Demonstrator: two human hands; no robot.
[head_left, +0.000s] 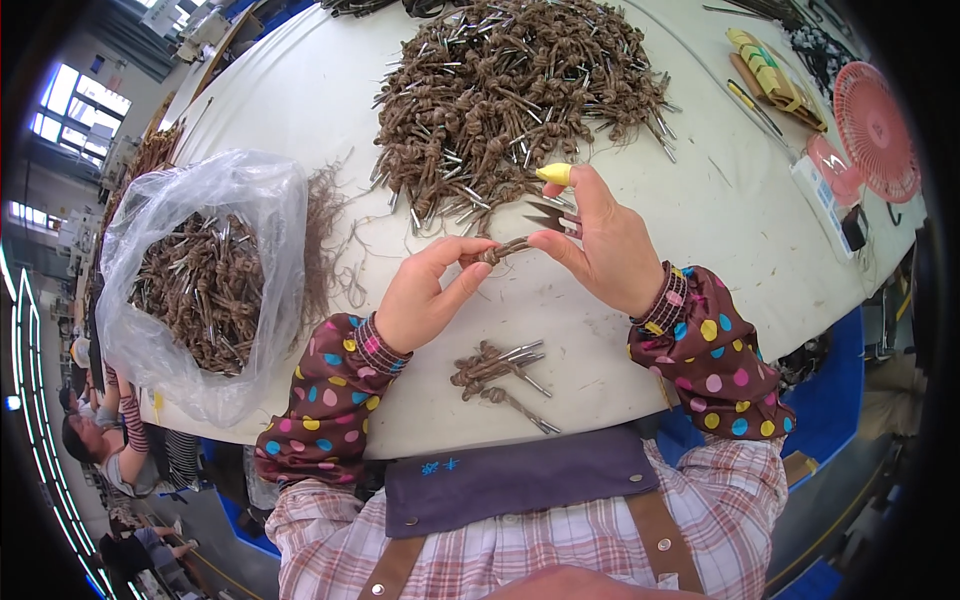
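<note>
Left hand pinches the knotted brown cord — its length running left-to-right between both hands — while right hand grips small snips just above its right end.

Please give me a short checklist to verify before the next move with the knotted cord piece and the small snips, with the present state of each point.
1. Left hand pinches one end of the knotted cord piece: ok.
2. Right hand holds the other end: ok.
3. Small snips sit in the right hand, blades pointing at the cord: ok.
4. Blades open or closed: cannot tell.
5. Left fingertips clear of the blades: ok, they are apart from the blade tips.
6. Small pile of pieces lies on the white table in front of the body, separate from the big pile and the plastic bag: ok.
</note>
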